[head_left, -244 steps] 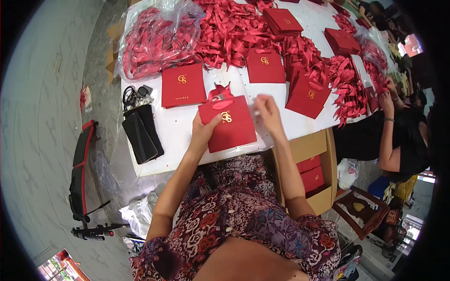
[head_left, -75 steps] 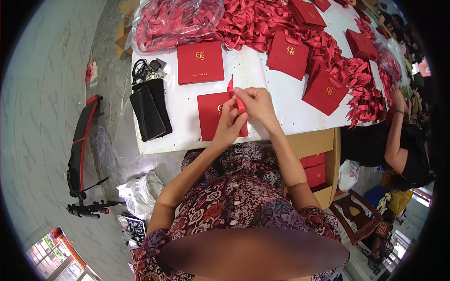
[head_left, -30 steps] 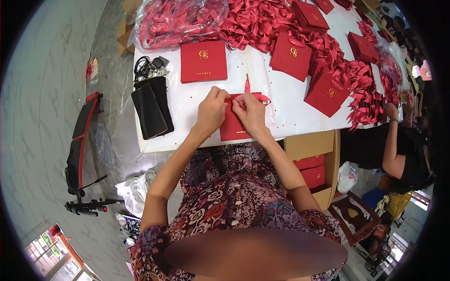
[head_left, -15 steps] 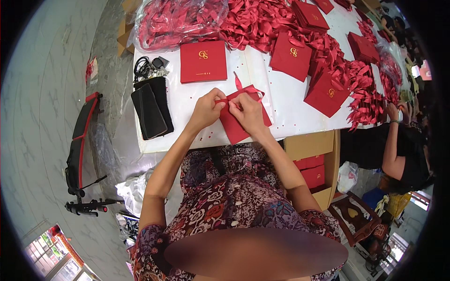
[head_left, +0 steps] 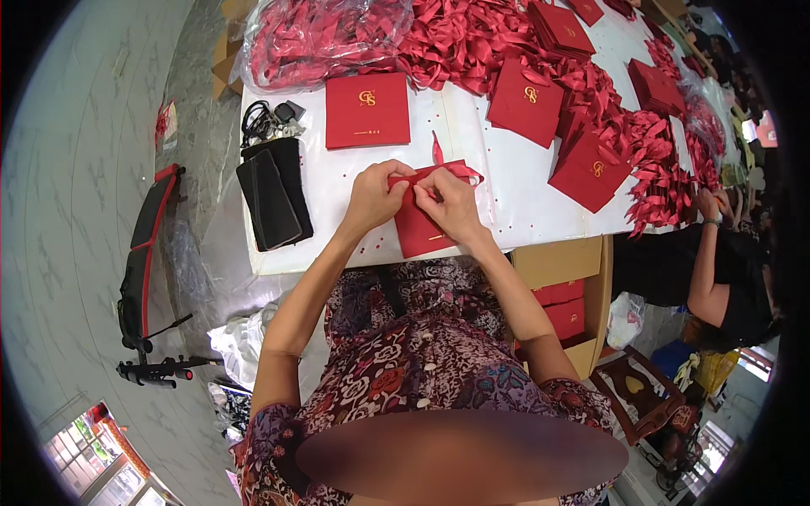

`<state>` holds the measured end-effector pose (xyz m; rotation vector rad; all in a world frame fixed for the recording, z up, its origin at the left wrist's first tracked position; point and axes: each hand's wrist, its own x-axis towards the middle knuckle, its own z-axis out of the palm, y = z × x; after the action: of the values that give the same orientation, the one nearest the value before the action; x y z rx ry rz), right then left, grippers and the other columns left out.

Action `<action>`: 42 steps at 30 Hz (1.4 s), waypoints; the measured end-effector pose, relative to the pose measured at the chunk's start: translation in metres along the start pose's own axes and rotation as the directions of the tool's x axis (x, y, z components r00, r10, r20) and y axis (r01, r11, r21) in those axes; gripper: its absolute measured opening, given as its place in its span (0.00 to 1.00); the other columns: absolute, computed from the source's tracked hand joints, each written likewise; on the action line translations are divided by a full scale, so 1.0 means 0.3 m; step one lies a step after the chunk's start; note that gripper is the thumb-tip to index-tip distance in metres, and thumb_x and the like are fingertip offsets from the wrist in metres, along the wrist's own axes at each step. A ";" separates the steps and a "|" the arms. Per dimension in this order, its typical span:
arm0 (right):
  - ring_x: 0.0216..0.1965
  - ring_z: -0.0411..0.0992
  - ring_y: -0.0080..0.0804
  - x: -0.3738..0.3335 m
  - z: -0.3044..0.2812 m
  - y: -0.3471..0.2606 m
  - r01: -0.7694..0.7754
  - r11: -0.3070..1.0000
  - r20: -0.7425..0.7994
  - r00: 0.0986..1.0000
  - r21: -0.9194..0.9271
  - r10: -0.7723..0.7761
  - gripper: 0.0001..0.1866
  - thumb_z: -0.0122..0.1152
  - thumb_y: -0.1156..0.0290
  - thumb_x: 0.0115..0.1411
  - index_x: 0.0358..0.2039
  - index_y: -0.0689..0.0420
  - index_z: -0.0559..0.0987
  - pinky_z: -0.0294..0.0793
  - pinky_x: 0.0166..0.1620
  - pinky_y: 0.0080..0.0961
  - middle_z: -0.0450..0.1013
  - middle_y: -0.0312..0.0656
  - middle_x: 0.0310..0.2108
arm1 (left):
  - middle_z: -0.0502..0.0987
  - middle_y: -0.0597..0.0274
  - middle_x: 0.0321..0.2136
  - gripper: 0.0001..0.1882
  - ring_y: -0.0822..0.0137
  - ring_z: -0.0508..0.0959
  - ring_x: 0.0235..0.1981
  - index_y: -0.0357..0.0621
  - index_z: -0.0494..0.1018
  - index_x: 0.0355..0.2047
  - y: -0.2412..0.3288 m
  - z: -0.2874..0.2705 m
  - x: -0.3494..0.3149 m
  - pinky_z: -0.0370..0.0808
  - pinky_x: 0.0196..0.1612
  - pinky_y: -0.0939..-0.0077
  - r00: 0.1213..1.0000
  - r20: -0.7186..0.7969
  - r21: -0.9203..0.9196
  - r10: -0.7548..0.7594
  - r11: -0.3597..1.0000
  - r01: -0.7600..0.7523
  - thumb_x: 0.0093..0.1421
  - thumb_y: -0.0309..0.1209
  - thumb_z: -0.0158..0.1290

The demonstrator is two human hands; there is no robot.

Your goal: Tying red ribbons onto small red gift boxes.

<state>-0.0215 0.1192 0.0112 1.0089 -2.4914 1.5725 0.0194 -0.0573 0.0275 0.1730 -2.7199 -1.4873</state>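
Both hands are pinching a red ribbon (head_left: pixel 447 169) over a red envelope (head_left: pixel 422 228) lying on the bench (head_left: pixel 337 219). Left hand (head_left: pixel 374 198) and right hand (head_left: pixel 451 207) are sitting equally near, grip narrow on the ribbon.

Flat red paper bag (head_left: pixel 419 232), lying tilted on white table edge, thin red ribbon (head_left: pixel 449 168) looped at its top

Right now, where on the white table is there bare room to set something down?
Bare white tabletop lies between the black pouch, the flat red square box and the left hand. Another strip runs right of the right hand. The far side is crowded with the red ribbon heap.
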 end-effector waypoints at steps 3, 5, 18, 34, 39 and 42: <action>0.25 0.73 0.41 0.006 -0.015 0.006 -0.071 0.995 0.084 0.994 0.071 0.065 0.07 0.65 0.75 0.56 0.29 0.61 0.74 0.72 0.29 0.33 0.72 0.45 0.26 | 0.82 0.53 0.28 0.09 0.62 0.77 0.23 0.39 0.79 0.37 -0.039 0.016 0.001 0.75 0.31 0.70 0.994 0.092 -0.146 -0.061 0.987 0.074 0.55 0.24 0.55; 0.25 0.74 0.41 -0.002 0.010 0.011 -0.048 0.998 0.035 0.998 0.027 0.047 0.07 0.65 0.74 0.56 0.29 0.61 0.74 0.72 0.29 0.34 0.73 0.45 0.26 | 0.81 0.53 0.28 0.08 0.59 0.78 0.23 0.39 0.80 0.35 -0.043 0.035 -0.008 0.76 0.32 0.69 0.999 0.012 -0.342 -0.042 0.939 0.044 0.56 0.25 0.55; 0.29 0.77 0.35 0.045 -0.083 -0.057 -0.311 0.933 0.165 0.945 0.184 0.282 0.09 0.65 0.72 0.59 0.39 0.62 0.80 0.75 0.34 0.30 0.77 0.46 0.31 | 0.81 0.56 0.30 0.12 0.53 0.79 0.34 0.43 0.79 0.34 0.014 -0.004 -0.023 0.75 0.40 0.63 0.999 -0.019 0.078 0.043 0.996 -0.041 0.52 0.34 0.64; 0.29 0.73 0.17 0.131 -0.094 0.144 -0.632 0.729 0.696 0.647 0.262 0.311 0.09 0.62 0.72 0.62 0.32 0.65 0.83 0.72 0.35 0.16 0.79 0.34 0.27 | 0.73 0.60 0.31 0.10 0.59 0.74 0.35 0.46 0.80 0.34 0.030 0.013 -0.059 0.72 0.37 0.67 0.852 -0.020 0.119 0.524 0.847 -0.518 0.51 0.22 0.63; 0.21 0.67 0.15 0.125 -0.044 0.130 -0.664 0.663 0.485 0.731 0.344 0.480 0.10 0.68 0.68 0.57 0.27 0.63 0.84 0.67 0.26 0.16 0.76 0.32 0.21 | 0.74 0.61 0.31 0.08 0.58 0.74 0.34 0.45 0.79 0.32 0.052 0.013 -0.062 0.73 0.36 0.67 0.874 -0.071 0.144 0.481 0.872 -0.468 0.51 0.24 0.63; 0.22 0.70 0.19 0.154 -0.063 0.144 -0.628 0.707 0.251 0.778 0.325 0.576 0.12 0.67 0.65 0.57 0.28 0.62 0.84 0.69 0.27 0.20 0.77 0.36 0.21 | 0.74 0.61 0.31 0.08 0.57 0.75 0.34 0.45 0.79 0.32 0.047 0.018 -0.070 0.73 0.36 0.67 0.923 -0.083 0.225 0.376 0.909 -0.350 0.51 0.27 0.64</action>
<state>-0.0867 0.1235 0.0019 0.2787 -2.8450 2.3278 0.0386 -0.0428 0.0368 -0.2200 -2.6137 -1.0577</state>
